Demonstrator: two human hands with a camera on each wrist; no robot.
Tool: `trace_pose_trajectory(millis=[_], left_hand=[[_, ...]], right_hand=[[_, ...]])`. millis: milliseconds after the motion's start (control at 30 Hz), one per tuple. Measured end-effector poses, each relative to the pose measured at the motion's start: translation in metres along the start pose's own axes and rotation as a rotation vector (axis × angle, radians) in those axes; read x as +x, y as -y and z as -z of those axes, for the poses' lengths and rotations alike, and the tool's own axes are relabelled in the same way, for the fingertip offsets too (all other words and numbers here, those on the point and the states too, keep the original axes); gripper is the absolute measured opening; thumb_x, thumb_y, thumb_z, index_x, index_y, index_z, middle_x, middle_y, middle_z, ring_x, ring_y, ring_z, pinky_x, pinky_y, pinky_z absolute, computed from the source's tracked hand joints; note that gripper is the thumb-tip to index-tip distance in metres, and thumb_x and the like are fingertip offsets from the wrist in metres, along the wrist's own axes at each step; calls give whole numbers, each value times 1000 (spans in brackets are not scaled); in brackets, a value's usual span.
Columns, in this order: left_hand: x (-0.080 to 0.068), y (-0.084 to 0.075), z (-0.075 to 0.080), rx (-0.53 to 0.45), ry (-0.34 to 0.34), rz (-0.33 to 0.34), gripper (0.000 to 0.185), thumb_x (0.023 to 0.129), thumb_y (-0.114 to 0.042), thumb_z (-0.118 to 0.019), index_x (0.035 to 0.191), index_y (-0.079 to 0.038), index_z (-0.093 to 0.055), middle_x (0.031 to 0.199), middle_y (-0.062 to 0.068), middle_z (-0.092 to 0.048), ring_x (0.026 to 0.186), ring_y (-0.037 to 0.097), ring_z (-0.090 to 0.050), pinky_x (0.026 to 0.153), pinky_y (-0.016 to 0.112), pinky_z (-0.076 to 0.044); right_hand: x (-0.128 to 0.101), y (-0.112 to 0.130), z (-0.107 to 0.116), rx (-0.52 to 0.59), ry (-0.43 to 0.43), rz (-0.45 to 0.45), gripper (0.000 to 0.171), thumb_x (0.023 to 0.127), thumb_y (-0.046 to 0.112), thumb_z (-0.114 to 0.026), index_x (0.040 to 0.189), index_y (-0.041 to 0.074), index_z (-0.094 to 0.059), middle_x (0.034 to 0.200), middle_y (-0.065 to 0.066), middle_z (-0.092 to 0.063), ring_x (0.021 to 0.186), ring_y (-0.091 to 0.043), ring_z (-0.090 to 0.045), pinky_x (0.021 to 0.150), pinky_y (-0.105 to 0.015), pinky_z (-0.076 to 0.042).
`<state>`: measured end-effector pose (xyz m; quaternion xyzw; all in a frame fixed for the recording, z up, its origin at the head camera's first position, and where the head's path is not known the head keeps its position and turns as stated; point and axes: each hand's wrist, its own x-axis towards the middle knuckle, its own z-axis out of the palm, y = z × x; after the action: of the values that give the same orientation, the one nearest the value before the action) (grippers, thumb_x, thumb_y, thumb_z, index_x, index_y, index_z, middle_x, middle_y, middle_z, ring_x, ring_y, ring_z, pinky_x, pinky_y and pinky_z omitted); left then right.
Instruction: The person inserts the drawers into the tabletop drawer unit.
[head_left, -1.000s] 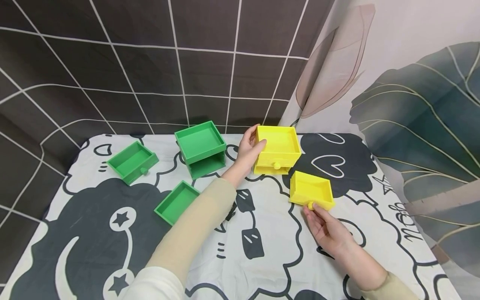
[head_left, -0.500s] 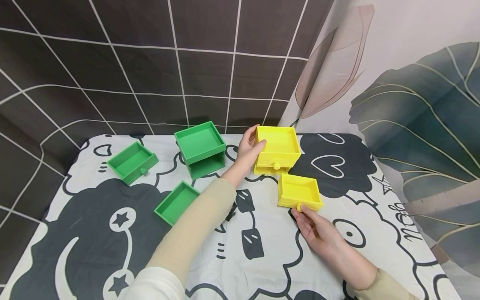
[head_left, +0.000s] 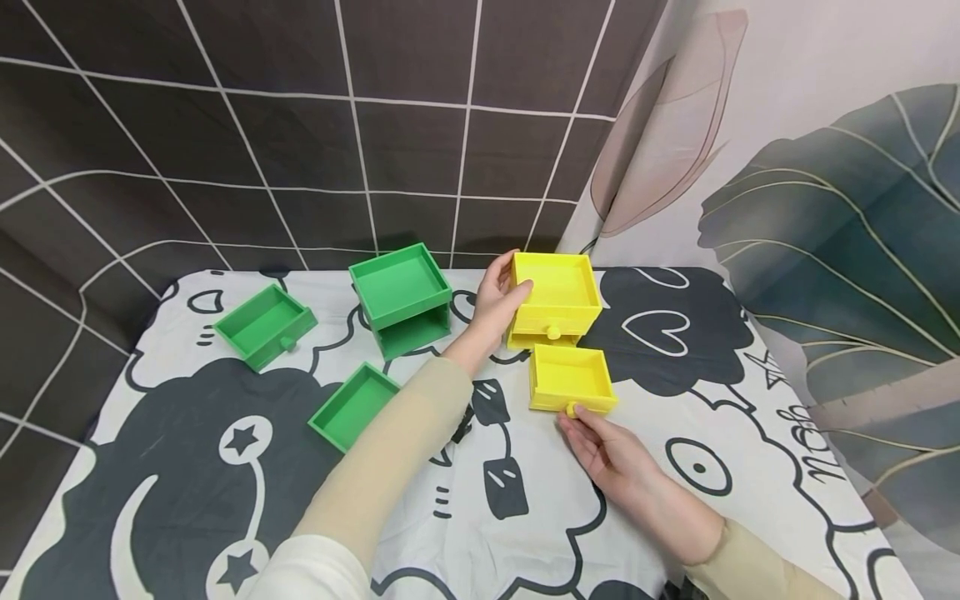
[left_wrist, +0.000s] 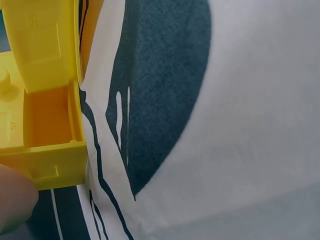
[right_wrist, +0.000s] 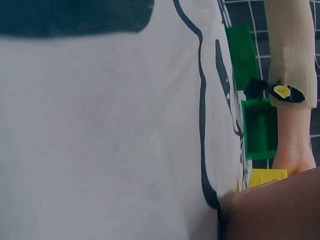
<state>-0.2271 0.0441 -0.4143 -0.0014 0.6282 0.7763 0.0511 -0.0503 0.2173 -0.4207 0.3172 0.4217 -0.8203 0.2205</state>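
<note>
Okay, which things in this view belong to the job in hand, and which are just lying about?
Likely part of the job:
yellow two-tier cabinet, held by the left hand
loose yellow drawer, its knob pinched by the right hand

Apparently just lying about, in neither hand:
green cabinet
leftmost green drawer
nearer green drawer

The right grip (head_left: 615,457) has moved the loose yellow drawer (head_left: 572,375) leftward and turned it squarer, just before the two-tier yellow cabinet (head_left: 557,283).

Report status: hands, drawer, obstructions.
Left hand grips yellow cabinet. Right hand pinches knob of yellow drawer. Drawer outside, before open lower slot; nothing seen between.
</note>
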Motion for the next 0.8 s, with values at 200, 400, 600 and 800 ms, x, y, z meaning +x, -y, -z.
trace_pose_trajectory(millis=[200, 400, 600, 800], left_hand=[[0, 1, 1, -4, 2, 0, 66, 100, -1, -65, 161, -13, -42, 163, 9, -46, 153, 23, -45, 130, 32, -39], [0, 0, 1, -3, 7, -4, 66, 100, -1, -64, 161, -13, -42, 164, 8, -46, 154, 23, -44, 130, 31, -39], [0, 0, 1, -16, 10, -5, 66, 100, -1, -63, 161, -13, -41, 163, 8, -46, 154, 22, -44, 130, 30, -39], [-1, 0, 1, -10, 14, 0, 66, 101, -2, -64, 161, -14, -41, 164, 8, -46, 153, 21, -45, 130, 30, -39]], right_hand=[[6, -1, -11, -6, -6, 10, 26, 111, 17, -57, 93, 13, -76, 91, 0, -82, 90, -6, -79, 91, -14, -63], [12, 0, -20, -16, -15, 19, 23, 110, 18, -60, 94, 13, -75, 91, 0, -81, 91, -7, -79, 93, -15, -63], [16, 1, -26, -28, -15, 23, 23, 110, 18, -58, 94, 13, -74, 91, 0, -81, 91, -7, -79, 94, -16, -63], [19, 2, -28, -37, -3, 33, 25, 111, 17, -57, 93, 12, -74, 88, 1, -81, 89, -6, -79, 91, -14, -63]])
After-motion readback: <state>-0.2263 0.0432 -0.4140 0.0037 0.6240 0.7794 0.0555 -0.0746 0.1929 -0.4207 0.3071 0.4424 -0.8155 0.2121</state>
